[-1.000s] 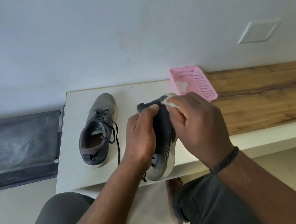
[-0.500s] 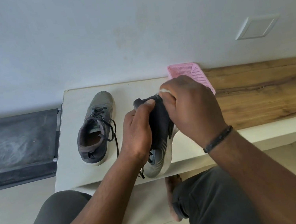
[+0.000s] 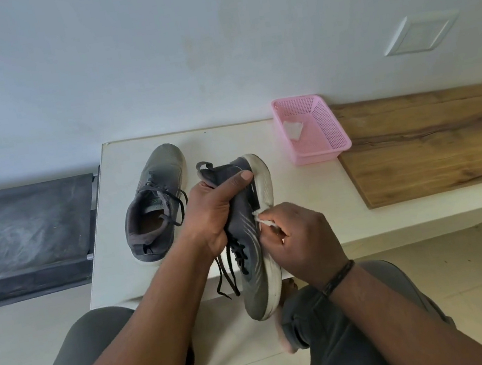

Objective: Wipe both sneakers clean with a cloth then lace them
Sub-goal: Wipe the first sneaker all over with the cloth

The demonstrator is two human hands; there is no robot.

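A plain pale wall backs a low white desk (image 3: 314, 202), and the work happens at the desk's near edge, over the person's lap. The held sneaker (image 3: 252, 243), grey with a white sole, is turned on its side with the heel away from the person and the toe toward the knees; the left hand (image 3: 213, 214) grips it round the collar and upper, thumb laid along the side near the heel. The right hand (image 3: 301, 239) pinches a small white cloth (image 3: 262, 221) in curled fingers and presses it to the sole's edge about midway along the shoe. Its black laces (image 3: 226, 272) hang loose and untied below the left wrist, though some lacing is threaded through the eyelets. The second sneaker (image 3: 155, 204) stands upright on the desk just left of the held one, apart from both hands, its laces slack and untied as well. A pink mesh basket (image 3: 330, 137) sits farther back on the right with a white scrap in it, beside a wooden board (image 3: 433, 141). By my reading, the task is in its first half: wiping of one shoe is under way, whether the other has been wiped cannot be told, and lacing of both is left.
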